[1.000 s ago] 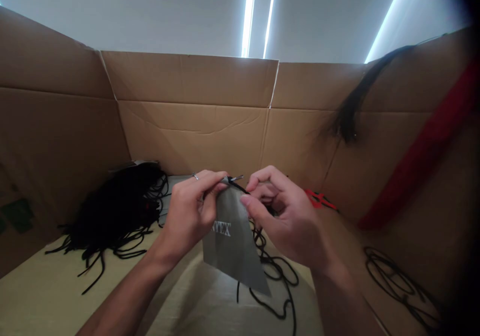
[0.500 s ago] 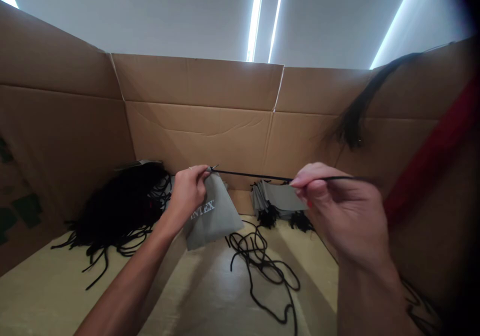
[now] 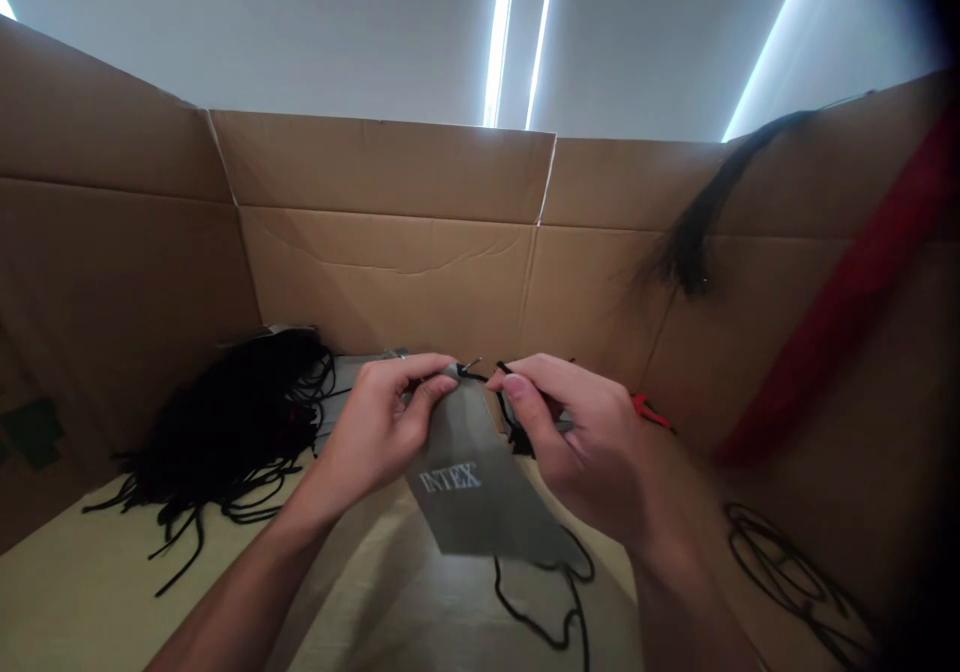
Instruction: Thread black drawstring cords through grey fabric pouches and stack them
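A flat grey pouch (image 3: 487, 512) printed INTEX hangs from my left hand (image 3: 394, 417), which pinches its top corner. A thin metal tip (image 3: 472, 363) and a bit of black cord stick out at that corner. Just to the right, my right hand (image 3: 574, 422) is closed on the black cord (image 3: 504, 367), its end poking up between thumb and fingers. More cord (image 3: 566, 637) lies in loops on the table below the pouch, partly hidden by it.
A big heap of black cords (image 3: 225, 422) lies at the left on the pale table (image 3: 330, 602). Cardboard walls (image 3: 390, 252) stand around it. Black strands (image 3: 694, 242) and a red strip (image 3: 825, 322) hang at the right. Another cord coil (image 3: 780, 562) lies below them.
My right hand has come back left toward the pouch's corner, and the cord stretched between the hands has gone slack. The pouch now hangs lower and more squarely facing me.
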Tool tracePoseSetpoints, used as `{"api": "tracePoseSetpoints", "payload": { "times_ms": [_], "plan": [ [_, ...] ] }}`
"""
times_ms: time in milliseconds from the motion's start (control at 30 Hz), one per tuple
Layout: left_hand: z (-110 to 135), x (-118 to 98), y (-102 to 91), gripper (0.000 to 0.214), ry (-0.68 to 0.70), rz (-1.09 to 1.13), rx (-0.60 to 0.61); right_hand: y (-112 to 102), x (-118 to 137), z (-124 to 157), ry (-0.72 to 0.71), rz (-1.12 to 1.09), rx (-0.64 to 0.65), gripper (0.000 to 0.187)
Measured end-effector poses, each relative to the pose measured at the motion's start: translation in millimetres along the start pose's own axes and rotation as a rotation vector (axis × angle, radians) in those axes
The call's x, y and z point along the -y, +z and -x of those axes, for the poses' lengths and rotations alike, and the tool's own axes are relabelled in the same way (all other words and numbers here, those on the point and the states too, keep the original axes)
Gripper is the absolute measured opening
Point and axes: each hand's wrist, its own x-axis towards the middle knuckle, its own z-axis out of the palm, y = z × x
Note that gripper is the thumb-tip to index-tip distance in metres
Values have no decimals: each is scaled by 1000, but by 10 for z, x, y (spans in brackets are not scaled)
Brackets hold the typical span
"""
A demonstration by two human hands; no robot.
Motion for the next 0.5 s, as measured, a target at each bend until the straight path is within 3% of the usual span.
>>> {"api": "tracePoseSetpoints", "payload": {
  "times_ms": [100,300,500],
  "plan": [
    [38,-71,-10,24,-11,76,48,56,-22,13,-57,53,7,28],
    [55,-117,-16,22,-8,-3,-12,97,-50,59,-89,67,-34,26],
    [64,-159,26,21,106,-91,-39,127,-53,37,-95,143,-42,27]
  ]
}}
